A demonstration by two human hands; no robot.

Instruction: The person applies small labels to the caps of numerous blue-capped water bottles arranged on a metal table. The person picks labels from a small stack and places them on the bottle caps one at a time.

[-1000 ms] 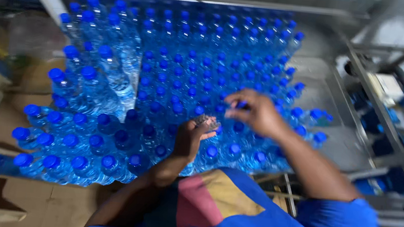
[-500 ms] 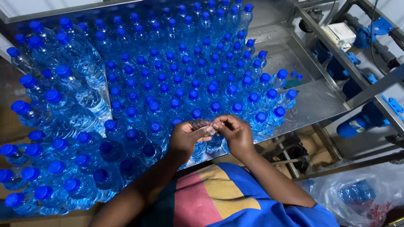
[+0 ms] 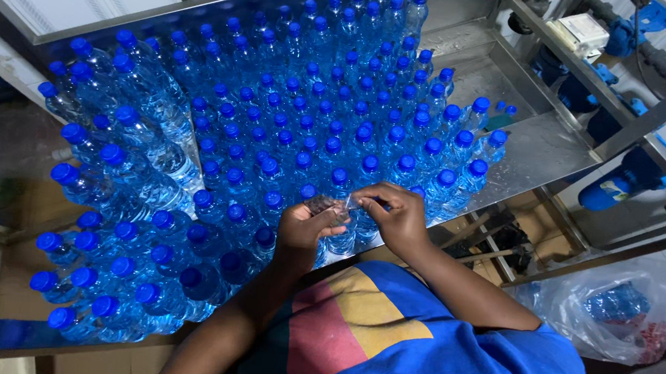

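My left hand [image 3: 306,227] and my right hand [image 3: 396,217] meet over the near edge of the shiny metal table [image 3: 547,148], and between their fingertips I pinch a small clear plastic piece [image 3: 329,206], thin and see-through, with a pale glint along it; it is too small for me to tell its exact form. It sits just above the blue cap of the nearest small clear plastic water bottle [image 3: 342,237], which stands upright at the table's near edge, right under my fingers; whether the clear piece touches that cap I cannot tell. My left fingers curl in from below and the left, thumb pressed to the piece, while my right hand arches over it from the right with thumb and forefinger closed on its other end, so both hands grip the same piece. Around that bottle, the whole crowd of blue-capped clear water bottles [image 3: 298,126] fills the table from the near edge to the far edge, standing upright and packed cap beside cap, while those toward the left edge lean or lie tilted. The right part of the table is bare steel. Beyond the right edge, lower down, lies a clear plastic bag [image 3: 575,311] with something blue inside. My blue shirt [image 3: 445,372] with a red and yellow patch fills the bottom of my view.
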